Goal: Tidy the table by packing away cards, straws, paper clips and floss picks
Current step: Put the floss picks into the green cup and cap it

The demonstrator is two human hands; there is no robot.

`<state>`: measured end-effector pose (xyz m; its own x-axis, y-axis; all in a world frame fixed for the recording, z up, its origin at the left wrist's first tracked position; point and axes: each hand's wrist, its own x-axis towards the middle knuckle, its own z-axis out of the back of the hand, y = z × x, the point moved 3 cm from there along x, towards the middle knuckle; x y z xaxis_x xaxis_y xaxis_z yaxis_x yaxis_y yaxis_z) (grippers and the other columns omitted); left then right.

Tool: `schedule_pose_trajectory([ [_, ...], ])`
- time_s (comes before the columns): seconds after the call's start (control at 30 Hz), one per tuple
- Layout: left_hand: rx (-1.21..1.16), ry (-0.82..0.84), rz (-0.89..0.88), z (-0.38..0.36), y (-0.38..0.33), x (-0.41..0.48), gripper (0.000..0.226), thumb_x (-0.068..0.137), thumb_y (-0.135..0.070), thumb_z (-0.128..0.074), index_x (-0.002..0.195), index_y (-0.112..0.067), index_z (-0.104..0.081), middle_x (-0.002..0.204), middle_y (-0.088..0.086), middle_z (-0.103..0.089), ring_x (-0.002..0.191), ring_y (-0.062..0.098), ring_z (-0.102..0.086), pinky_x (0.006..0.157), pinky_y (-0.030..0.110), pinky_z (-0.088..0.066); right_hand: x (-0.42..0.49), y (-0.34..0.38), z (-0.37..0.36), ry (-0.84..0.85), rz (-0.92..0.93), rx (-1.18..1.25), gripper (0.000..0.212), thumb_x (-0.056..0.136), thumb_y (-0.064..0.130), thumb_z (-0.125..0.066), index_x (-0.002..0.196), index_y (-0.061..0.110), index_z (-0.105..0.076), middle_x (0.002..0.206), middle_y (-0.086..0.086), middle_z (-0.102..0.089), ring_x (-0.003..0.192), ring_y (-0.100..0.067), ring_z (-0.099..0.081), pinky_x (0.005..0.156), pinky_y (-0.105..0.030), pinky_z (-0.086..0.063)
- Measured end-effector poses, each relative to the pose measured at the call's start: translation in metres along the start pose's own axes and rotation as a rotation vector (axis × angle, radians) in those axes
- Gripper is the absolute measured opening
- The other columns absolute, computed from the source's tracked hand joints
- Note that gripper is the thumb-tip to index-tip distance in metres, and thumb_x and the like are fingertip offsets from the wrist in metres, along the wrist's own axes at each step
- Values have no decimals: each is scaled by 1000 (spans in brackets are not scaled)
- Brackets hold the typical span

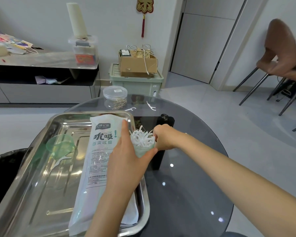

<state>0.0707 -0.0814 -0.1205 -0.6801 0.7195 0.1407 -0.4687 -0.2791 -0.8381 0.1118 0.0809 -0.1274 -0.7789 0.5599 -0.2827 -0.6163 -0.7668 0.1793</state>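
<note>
Two floss picks lie beyond our right hand, curled at the jar rim, grip unclear; left hand holds it.

right side's wide open, left side is jammed

on my feed the steel tray eats the whole left half of the glass table. the straw bag fills the tray's right strip, so the only bare tray floor is on the left by the green lid. left hand and right hand crowd the floss pick cup at the tray's right rim. paper clip jar and loose floss picks line the far edge, with bare glass to the right.
</note>
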Motion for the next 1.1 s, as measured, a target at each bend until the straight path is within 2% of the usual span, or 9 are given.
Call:
schedule_pose_trajectory([
  [0.1, 30, 9, 4, 4, 0, -4, 107, 75, -43, -74, 151, -27, -2, 125, -5, -57, 111, 20, -54, 77, 26, -36, -26, 4, 33, -232, 1, 192, 8, 72, 14, -67, 67, 9, -63, 69, -10, -64, 71, -26, -57, 60, -31, -48],
  [0.17, 34, 15, 17, 8, -1, -7, 108, 74, -45, -75, 151, -24, -2, 130, -4, -55, 117, 21, -52, 80, 27, -36, -48, 10, 62, -378, 8, 412, 5, 75, 12, -68, 74, 14, -63, 69, 0, -63, 68, -16, -57, 62, -24, -48],
  [0.3, 6, 6, 16, 15, -3, -9, 107, 71, -46, -77, 151, -24, -9, 134, -4, -52, 122, 20, -50, 86, 28, -38, -86, 35, 90, -340, 148, 771, 10, 81, 4, -65, 76, 13, -63, 67, -4, -66, 64, -12, -62, 64, -25, -54],
  [0.47, 4, -30, 5, 23, -8, -12, 95, 68, -48, -78, 145, -28, -25, 108, -16, -53, 112, 16, -55, 79, 28, -40, -98, 55, 67, -214, 149, 524, 10, 82, 19, -68, 73, 23, -70, 75, 3, -70, 63, -3, -57, 64, -21, -48],
  [0.57, 39, -39, 12, 25, -9, -14, 78, 67, -53, -76, 131, -29, -38, 95, -21, -55, 95, 14, -57, 76, 31, -45, -100, 60, 57, -217, 153, 439, 8, 84, 28, -68, 80, 24, -73, 65, 14, -63, 58, 6, -53, 55, -7, -39],
  [0.67, 37, -51, 23, 25, -8, -13, 57, 66, -55, -76, 106, -36, -40, 81, -21, -50, 84, 12, -56, 72, 31, -47, -104, 61, 59, -329, 205, 476, 7, 84, 25, -68, 87, 23, -74, 65, 18, -62, 58, 9, -53, 54, -4, -37],
  [0.83, 2, -28, 11, 22, -11, 0, 49, 65, -55, -75, 98, -30, -49, 81, -17, -58, 76, -3, -53, 61, 21, -42, -103, 59, 58, -343, 267, 456, 15, 87, 15, -63, 90, 22, -77, 70, 21, -64, 68, 10, -59, 60, -4, -43],
  [1.0, -18, -21, -4, 22, -13, 35, 67, 66, -51, -78, 121, -27, -50, 100, -17, -58, 96, 9, -58, 80, 29, -48, -78, 20, 80, -489, 249, 594, 15, 89, 17, -61, 94, 24, -74, 82, 16, -68, 80, 0, -63, 71, -11, -49],
  [1.1, -4, -32, -51, 19, -12, 54, 89, 74, -48, -74, 146, -37, -23, 97, -19, -51, 85, -4, -52, 76, 20, -44, -31, -10, 76, -352, 148, 538, 14, 89, 19, -61, 99, 22, -70, 83, 11, -66, 78, -5, -61, 72, -19, -47],
])
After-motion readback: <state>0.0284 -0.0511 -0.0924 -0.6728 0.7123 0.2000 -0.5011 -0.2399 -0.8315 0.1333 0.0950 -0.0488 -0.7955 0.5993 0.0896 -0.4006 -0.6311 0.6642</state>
